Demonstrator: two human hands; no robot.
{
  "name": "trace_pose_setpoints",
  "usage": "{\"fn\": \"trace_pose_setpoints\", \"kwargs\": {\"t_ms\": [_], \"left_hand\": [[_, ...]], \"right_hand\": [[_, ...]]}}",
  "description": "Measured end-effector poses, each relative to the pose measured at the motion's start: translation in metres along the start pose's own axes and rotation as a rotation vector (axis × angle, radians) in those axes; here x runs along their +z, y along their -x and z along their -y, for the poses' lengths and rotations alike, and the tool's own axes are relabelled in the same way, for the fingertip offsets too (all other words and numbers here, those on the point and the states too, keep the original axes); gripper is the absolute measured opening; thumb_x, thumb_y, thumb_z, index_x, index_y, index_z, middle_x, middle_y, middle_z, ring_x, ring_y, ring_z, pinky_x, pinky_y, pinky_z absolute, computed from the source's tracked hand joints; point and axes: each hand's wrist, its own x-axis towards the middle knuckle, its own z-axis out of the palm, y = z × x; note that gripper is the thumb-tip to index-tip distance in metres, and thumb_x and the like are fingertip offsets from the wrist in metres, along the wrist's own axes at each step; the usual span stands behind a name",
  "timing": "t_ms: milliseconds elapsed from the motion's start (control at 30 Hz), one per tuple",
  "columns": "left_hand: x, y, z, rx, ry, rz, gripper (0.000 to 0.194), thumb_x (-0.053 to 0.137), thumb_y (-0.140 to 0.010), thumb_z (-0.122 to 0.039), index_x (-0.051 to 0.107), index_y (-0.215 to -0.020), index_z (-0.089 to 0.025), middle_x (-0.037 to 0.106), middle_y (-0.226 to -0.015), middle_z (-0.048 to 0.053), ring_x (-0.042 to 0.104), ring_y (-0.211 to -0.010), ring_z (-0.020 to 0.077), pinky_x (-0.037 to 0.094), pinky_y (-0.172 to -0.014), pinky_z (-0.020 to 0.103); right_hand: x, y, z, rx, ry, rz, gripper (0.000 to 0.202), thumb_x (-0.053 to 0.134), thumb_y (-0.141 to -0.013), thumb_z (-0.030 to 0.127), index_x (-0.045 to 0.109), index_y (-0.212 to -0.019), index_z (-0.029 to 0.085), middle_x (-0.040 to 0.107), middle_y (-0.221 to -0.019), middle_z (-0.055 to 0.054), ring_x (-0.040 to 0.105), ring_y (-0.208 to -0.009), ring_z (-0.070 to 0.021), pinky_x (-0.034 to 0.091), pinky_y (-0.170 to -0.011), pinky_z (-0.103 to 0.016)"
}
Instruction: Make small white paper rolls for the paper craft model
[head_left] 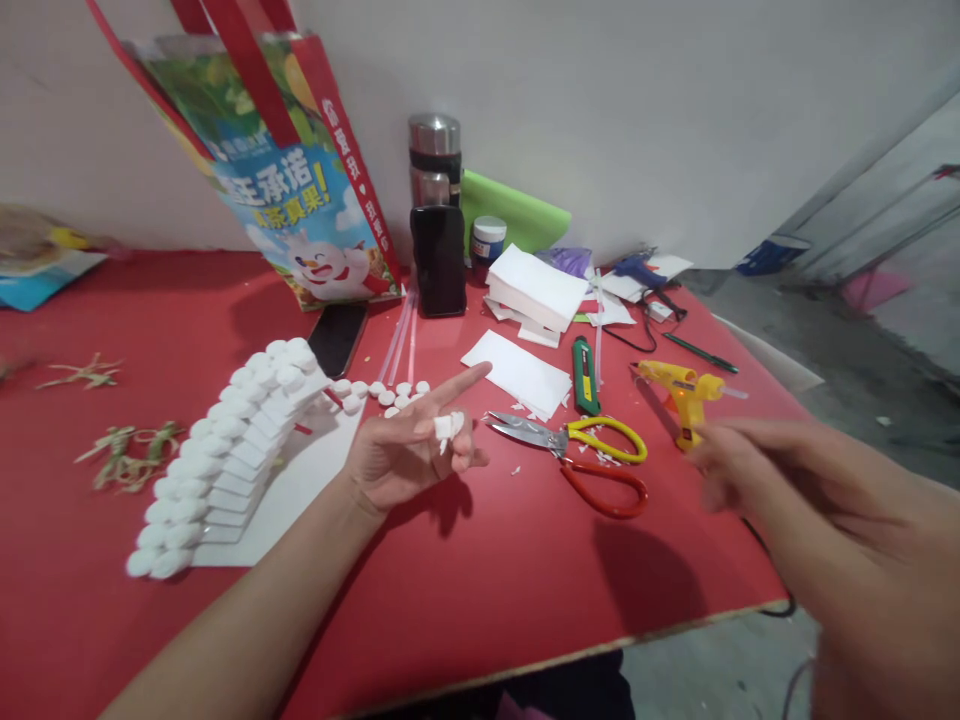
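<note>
Between the thumb and fingers of my left hand (412,445) is a small white piece (448,428), and the index finger points out over the table. My right hand (757,480) is raised at the right, blurred, its fingers bent near a yellow glue gun (682,392); whether it touches the gun or holds anything is unclear. Scissors (559,440) with yellow and red handles lie open between my hands. A curved white model (232,450) edged with round white pieces stands left of my left hand on a white sheet (300,500).
Behind the scissors lie a green cutter (585,375), a white card (517,374) and a paper stack (536,287). A phone (439,262) leans on a steel flask (435,140) beside a colourful bag (300,200). The red table's edge (600,648) is in front.
</note>
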Motion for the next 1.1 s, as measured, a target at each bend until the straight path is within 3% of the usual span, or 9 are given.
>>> {"fn": "trace_pose_setpoints", "kwargs": {"t_ms": [67, 167, 233, 333, 467, 667, 833, 1000, 1100], "left_hand": [[-0.002, 0.0, 0.001, -0.017, -0.05, 0.062, 0.088, 0.082, -0.073, -0.023, 0.054, -0.157, -0.017, 0.075, -0.074, 0.003, 0.067, -0.059, 0.0178, 0.056, -0.083, 0.039], [-0.001, 0.0, 0.002, -0.031, -0.095, 0.121, 0.09, 0.083, -0.071, -0.024, 0.055, -0.156, -0.018, 0.077, -0.073, 0.004, 0.069, -0.056, 0.0207, 0.057, -0.082, 0.043], [0.0, 0.001, 0.002, -0.023, -0.101, 0.147, 0.085, 0.083, -0.071, -0.024, 0.059, -0.153, -0.019, 0.077, -0.073, 0.004, 0.069, -0.055, 0.0214, 0.057, -0.083, 0.045], [0.001, 0.001, 0.001, -0.03, -0.108, 0.14, 0.081, 0.083, -0.07, -0.024, 0.064, -0.148, -0.019, 0.077, -0.073, 0.004, 0.069, -0.054, 0.0222, 0.057, -0.085, 0.047], [0.001, 0.0, 0.003, -0.08, -0.129, 0.109, 0.084, 0.084, -0.068, -0.024, 0.063, -0.15, -0.017, 0.078, -0.075, 0.005, 0.072, -0.056, 0.0239, 0.059, -0.087, 0.049], [0.006, -0.004, 0.005, 0.102, -0.294, -0.117, 0.081, 0.085, -0.079, -0.018, 0.057, -0.155, -0.023, 0.081, -0.088, 0.006, 0.078, -0.079, 0.0262, 0.063, -0.081, 0.043], [0.005, -0.007, 0.002, 0.258, -0.418, -0.299, 0.078, 0.089, -0.081, -0.023, 0.059, -0.153, -0.025, 0.081, -0.093, 0.006, 0.077, -0.088, 0.0241, 0.064, -0.078, 0.036], [0.001, -0.007, 0.004, 0.278, -0.486, -0.332, 0.079, 0.084, -0.088, -0.027, 0.052, -0.16, -0.03, 0.08, -0.101, 0.008, 0.076, -0.096, 0.0269, 0.065, -0.071, 0.035], [-0.002, -0.007, 0.006, 0.297, -0.53, -0.35, 0.08, 0.084, -0.088, -0.027, 0.05, -0.161, -0.031, 0.08, -0.104, 0.007, 0.076, -0.099, 0.0257, 0.063, -0.079, 0.035]], "right_hand": [[0.027, -0.017, 0.038, -0.125, -0.23, 0.167, 0.021, 0.067, -0.1, 0.043, 0.076, -0.112, 0.027, 0.076, -0.078, -0.003, 0.069, -0.062, -0.0197, 0.05, -0.063, -0.033], [0.082, -0.048, 0.068, -0.102, -0.491, 0.451, 0.033, 0.071, -0.097, 0.045, 0.071, -0.121, 0.023, 0.073, -0.076, 0.0, 0.063, -0.057, -0.0152, 0.046, -0.057, -0.029], [0.113, -0.059, 0.073, -0.037, -0.639, 0.597, 0.026, 0.076, -0.093, 0.047, 0.074, -0.098, 0.021, 0.068, -0.067, 0.001, 0.058, -0.053, -0.0127, 0.043, -0.053, -0.027], [0.138, -0.056, 0.07, 0.105, -0.878, 0.655, 0.032, 0.08, -0.088, 0.049, 0.07, -0.079, 0.019, 0.063, -0.059, 0.003, 0.051, -0.047, -0.0095, 0.042, -0.05, -0.026], [0.141, -0.046, 0.06, 0.243, -1.029, 0.684, 0.042, 0.076, -0.09, 0.056, 0.068, -0.076, 0.018, 0.065, -0.059, 0.001, 0.05, -0.041, -0.0078, 0.039, -0.044, -0.024], [0.135, -0.054, 0.05, 0.212, -1.05, 0.442, 0.026, 0.07, -0.097, 0.043, 0.073, -0.103, 0.018, 0.071, -0.07, 0.001, 0.058, -0.045, -0.0092, 0.044, -0.047, -0.024], [0.143, -0.052, 0.045, 0.199, -1.162, 0.58, 0.018, 0.077, -0.089, 0.031, 0.081, -0.104, 0.021, 0.077, -0.091, -0.003, 0.064, -0.072, -0.0123, 0.055, -0.071, -0.029], [0.152, -0.046, 0.048, 0.324, -1.232, 0.696, 0.016, 0.075, -0.084, 0.029, 0.084, -0.095, 0.021, 0.07, -0.078, 0.0, 0.054, -0.063, -0.0106, 0.049, -0.066, -0.029], [0.152, -0.043, 0.051, 0.324, -1.209, 0.737, 0.016, 0.073, -0.083, 0.027, 0.084, -0.092, 0.021, 0.065, -0.069, 0.002, 0.053, -0.061, -0.0108, 0.047, -0.064, -0.029]]}}
